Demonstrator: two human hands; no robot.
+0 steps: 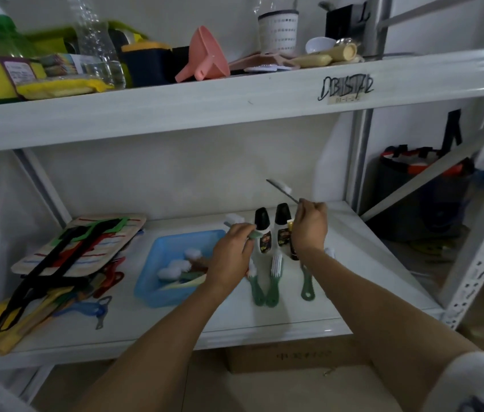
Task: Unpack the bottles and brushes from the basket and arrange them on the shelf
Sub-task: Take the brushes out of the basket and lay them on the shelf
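The right hand (309,230) covers the lower handle of its grey brush (281,188) and most of a dark bottle (293,251) behind the wrist. The left hand (231,251) hides the middle of a pale green brush (234,219) and the head of one green brush (256,288) lying on the shelf (294,319). Brushes in the blue basket (157,263) blur together; their number cannot be told. Bottle labels are too small to read. The top shelf's left items are smeared, and the frame's edge cuts them off
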